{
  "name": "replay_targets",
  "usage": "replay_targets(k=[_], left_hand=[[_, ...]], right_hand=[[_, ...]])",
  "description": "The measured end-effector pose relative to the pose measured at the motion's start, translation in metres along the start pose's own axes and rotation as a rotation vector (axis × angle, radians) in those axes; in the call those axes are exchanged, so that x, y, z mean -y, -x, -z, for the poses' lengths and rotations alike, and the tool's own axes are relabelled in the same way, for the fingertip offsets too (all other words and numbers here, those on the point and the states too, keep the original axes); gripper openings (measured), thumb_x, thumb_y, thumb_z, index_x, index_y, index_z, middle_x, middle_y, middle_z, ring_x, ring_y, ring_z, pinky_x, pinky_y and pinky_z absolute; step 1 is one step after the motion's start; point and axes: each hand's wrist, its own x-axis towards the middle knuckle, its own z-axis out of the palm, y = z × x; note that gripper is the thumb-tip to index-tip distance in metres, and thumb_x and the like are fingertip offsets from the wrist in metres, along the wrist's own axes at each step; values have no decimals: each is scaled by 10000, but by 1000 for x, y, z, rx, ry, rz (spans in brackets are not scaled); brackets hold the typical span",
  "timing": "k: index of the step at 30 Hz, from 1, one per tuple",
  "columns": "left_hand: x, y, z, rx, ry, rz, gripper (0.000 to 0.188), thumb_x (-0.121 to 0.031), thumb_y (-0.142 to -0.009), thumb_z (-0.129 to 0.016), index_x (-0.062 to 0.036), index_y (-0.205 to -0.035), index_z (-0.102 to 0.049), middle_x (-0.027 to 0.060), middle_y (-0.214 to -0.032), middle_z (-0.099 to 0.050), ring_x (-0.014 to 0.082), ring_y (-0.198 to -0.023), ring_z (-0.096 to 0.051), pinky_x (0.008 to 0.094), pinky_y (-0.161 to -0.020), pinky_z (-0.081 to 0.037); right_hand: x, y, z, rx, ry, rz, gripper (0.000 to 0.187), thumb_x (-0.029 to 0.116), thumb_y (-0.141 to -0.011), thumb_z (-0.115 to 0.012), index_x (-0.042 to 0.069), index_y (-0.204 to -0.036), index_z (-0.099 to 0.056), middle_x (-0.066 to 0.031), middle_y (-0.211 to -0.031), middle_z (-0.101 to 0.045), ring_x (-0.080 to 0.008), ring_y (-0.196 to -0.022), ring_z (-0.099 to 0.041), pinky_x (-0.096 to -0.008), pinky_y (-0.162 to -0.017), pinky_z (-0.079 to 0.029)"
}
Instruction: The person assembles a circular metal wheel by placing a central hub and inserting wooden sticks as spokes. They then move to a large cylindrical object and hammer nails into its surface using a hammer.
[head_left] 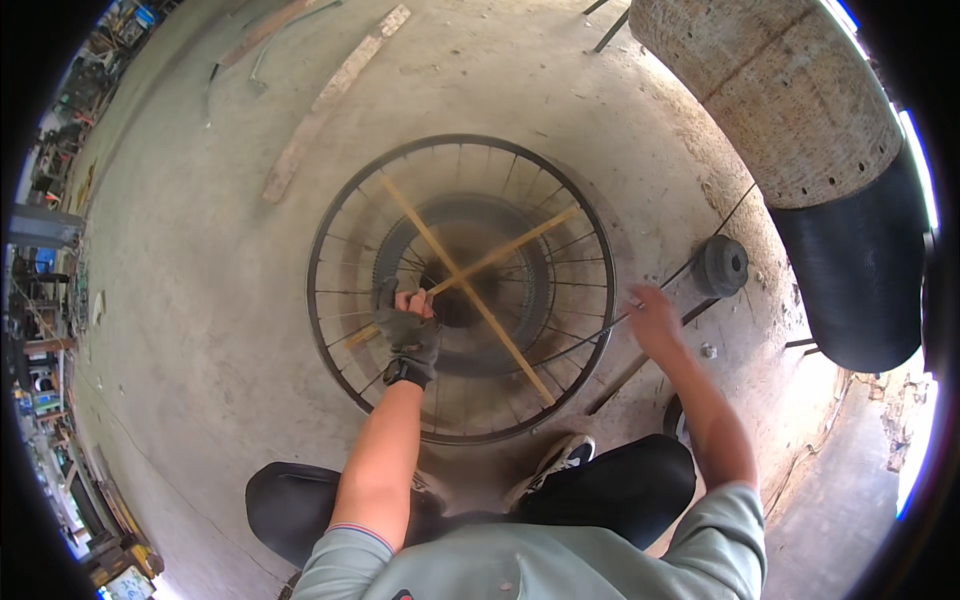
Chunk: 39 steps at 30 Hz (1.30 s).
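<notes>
A spoked wheel [470, 438] lies flat with crossed yellowish slats [490, 320], a dark strand [580, 342] crossing its right edge.

Grey conc. flr [190, 380], brt light [918, 450] R

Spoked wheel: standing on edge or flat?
Lying flat: the head view, looking down, shows the spoked wheel face-on as a round ring. Cannot tell whether it touches the floor.

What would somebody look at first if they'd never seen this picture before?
Probably the big spoked wheel in the middle, with a yellow cross over it. Next come the gloved left hand near the cross's middle and the blurry bare right hand just right of the wheel. A large curved brown-and-black thing stands out at upper right.
</notes>
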Motion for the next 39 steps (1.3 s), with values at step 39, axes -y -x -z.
replay_targets(k=[39], left_hand=[[-18,-3,12,39,-642,-343,200,0,-882,-726,-23,-1074,-677,155,-928,-654,327,-840,-641,406,-744,-520]], right_hand=[[-203,214,19,3,374,-684,1039,284,-626,-894,56,-1536,-448,-263,-1294,-598,-438,-1256,-554,-527,-1101,-419]])
